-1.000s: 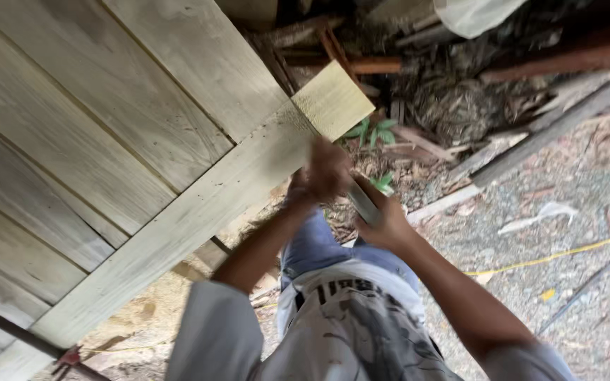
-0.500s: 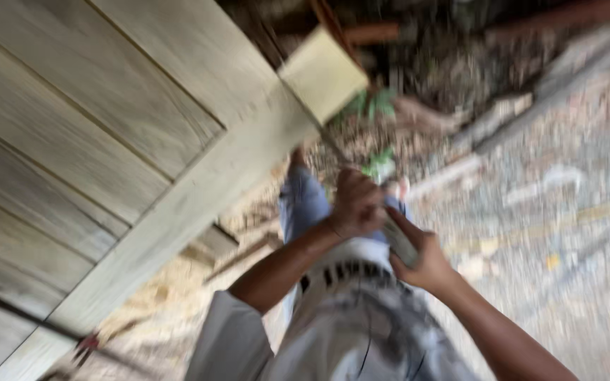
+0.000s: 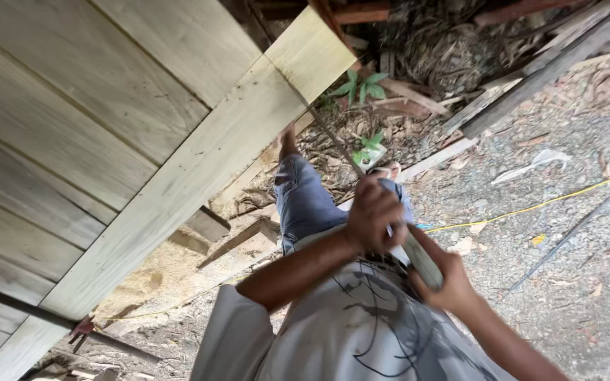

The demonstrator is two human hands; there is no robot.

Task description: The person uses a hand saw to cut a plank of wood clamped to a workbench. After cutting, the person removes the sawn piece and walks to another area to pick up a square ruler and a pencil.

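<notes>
A long pale wooden plank (image 3: 199, 169) lies on top of weathered boards (image 3: 58, 127), its end sticking out past them with a thin cut line across it. A hand saw has its thin blade (image 3: 333, 141) running from that cut back to a grey handle (image 3: 418, 257). My left hand (image 3: 372, 212) is closed around the front of the handle, close to my stomach. My right hand (image 3: 440, 281) grips the rear of the same handle. Below the plank's edge are my jeans-clad leg (image 3: 305, 201) and grey printed shirt (image 3: 361, 324).
Sawdust (image 3: 157, 271) is heaped under the plank beside offcut blocks (image 3: 210, 224). A yellow cord (image 3: 531, 207) crosses the gravel ground on the right. Scrap timber (image 3: 545, 63), dry debris and small green plants (image 3: 361, 85) lie at the top.
Both hands have pulled back from the plank's edge toward my body, drawing the saw with them. The view has shifted, so the plank end now sits higher in the picture.
</notes>
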